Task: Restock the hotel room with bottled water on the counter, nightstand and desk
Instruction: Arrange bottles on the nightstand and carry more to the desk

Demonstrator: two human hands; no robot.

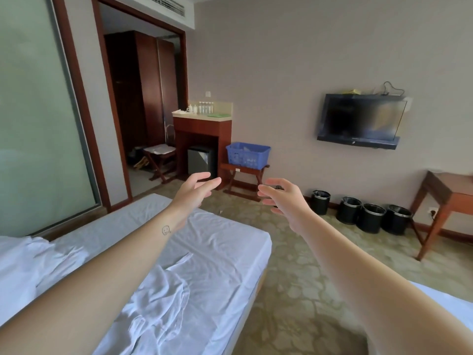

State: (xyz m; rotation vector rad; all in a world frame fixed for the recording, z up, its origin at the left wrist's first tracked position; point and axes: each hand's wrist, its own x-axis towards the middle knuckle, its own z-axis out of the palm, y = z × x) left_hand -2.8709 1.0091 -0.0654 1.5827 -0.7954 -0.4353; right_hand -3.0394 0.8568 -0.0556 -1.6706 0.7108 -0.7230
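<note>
Several clear water bottles (206,107) stand in a row at the back of the pale counter (179,115) across the room. To its right, a blue plastic basket (247,155) sits on a folding wooden rack (244,178). Both my arms stretch forward over the bed corner and carpet. My left hand (195,188) is empty with relaxed, straight fingers. My right hand (280,197) is empty too, fingers loosely spread, a dark ring on one finger. A wooden desk (450,188) stands at the right edge.
A bed with rumpled white sheets (179,252) fills the lower left. Several black bins (368,216) line the wall under a wall-mounted TV (361,120). A mini fridge (201,160) sits under the counter. A frosted glass panel and a doorway with a luggage stand (160,157) are at left.
</note>
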